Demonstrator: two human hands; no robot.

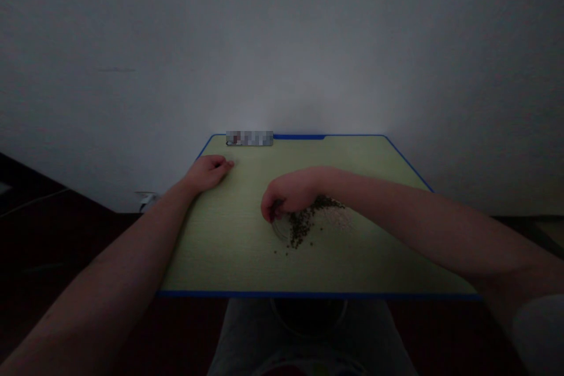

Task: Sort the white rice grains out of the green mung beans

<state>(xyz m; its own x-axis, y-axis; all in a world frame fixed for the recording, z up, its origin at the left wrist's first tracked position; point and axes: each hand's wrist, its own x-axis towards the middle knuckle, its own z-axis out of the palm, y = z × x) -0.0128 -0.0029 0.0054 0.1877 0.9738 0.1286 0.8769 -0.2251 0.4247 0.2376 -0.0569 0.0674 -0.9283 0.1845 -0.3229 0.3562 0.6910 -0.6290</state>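
Note:
Near the table's left edge, my left hand [209, 173] rests loosely curled, with nothing visible in it. My right hand [293, 190] is low over the middle of the table, fingers closed on the edge of a clear round container [282, 230]. Only the near curve of its rim shows; my fingers cover the rest. Small dark grains [300, 228] lie scattered beside the container, trailing away under my right wrist. A patch of fine pale pinkish bits [339, 217] lies to their right. The dim light hides what the grains are.
The pale yellow-green table [229, 264] has a blue edge and stands against a grey-white wall [308, 41]. A flat, blurred-out object [249, 138] sits at its far left edge. Below the near edge, a dark round-rimmed thing [308, 314] shows between my legs.

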